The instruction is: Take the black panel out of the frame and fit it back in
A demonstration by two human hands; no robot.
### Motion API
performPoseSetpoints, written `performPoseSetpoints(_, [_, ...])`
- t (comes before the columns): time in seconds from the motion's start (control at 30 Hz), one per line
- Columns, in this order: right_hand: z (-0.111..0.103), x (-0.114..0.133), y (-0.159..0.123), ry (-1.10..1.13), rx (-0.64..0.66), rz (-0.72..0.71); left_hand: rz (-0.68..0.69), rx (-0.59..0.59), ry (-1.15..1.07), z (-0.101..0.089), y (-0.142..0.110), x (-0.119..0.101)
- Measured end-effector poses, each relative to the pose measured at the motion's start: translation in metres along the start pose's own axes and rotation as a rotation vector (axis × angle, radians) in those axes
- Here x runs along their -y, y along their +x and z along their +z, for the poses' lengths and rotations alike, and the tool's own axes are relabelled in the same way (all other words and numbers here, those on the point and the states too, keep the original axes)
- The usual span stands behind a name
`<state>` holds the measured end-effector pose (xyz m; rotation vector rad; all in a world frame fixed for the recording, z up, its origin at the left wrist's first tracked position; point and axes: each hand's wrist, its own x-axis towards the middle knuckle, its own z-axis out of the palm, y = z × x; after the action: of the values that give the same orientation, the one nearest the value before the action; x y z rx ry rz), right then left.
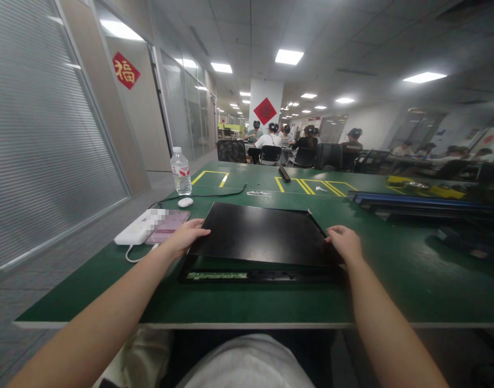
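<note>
A black flat screen panel is held tilted over the green table, directly in front of me. My left hand grips its left edge, thumb on top and fingers underneath. At the opposite edge, my right hand pinches the panel's right side with bent fingers. Beneath the panel's near edge lies a black frame, partly covered. A green circuit board strip shows along the near left part of that frame. Whether the panel touches the frame at its far side is hidden.
To the left are a water bottle, a small white oval case, a white power bank and a phone with cables. Long dark strips lie to the right. Yellow tape marks the far table; people sit beyond.
</note>
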<state>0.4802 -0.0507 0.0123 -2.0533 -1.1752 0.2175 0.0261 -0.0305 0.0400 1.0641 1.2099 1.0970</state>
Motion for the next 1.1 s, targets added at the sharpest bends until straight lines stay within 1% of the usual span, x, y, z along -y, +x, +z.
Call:
performPoseSetpoints(0.13, [-0.0013, 0.0023, -0.0014, -0.014, 0.006, 0.006, -0.001, 0.002, 0.009, 0.0012, -0.0011, -0.0005])
performPoseSetpoints(0.27, [-0.0006, 0.0019, -0.0009, 0.009, 0.014, 0.027, 0.020, 0.000, 0.066, 0.0024, -0.0031, -0.0026])
performPoseSetpoints(0.4, [0.0002, 0.0001, 0.0003, -0.002, -0.002, -0.018, 0.032, -0.004, 0.098, 0.0034, -0.0043, -0.0032])
performPoseSetpoints(0.63, [-0.0019, 0.0018, -0.0012, 0.013, 0.024, -0.004, 0.029, -0.025, 0.064, 0.0052, -0.0038, -0.0037])
performPoseSetpoints(0.77, [-0.0030, 0.0019, -0.0017, 0.029, 0.030, -0.006, 0.041, -0.010, 0.026, 0.0042, -0.0021, -0.0013])
performPoseSetpoints(0.93, [-0.0033, 0.0020, -0.0021, 0.047, 0.053, 0.031, 0.056, 0.009, 0.038, 0.0018, -0.0008, 0.0025])
performPoseSetpoints(1.1, [-0.0027, 0.0022, -0.0009, 0.046, 0.048, 0.032, 0.063, 0.020, 0.069, -0.0003, 0.0005, 0.0046])
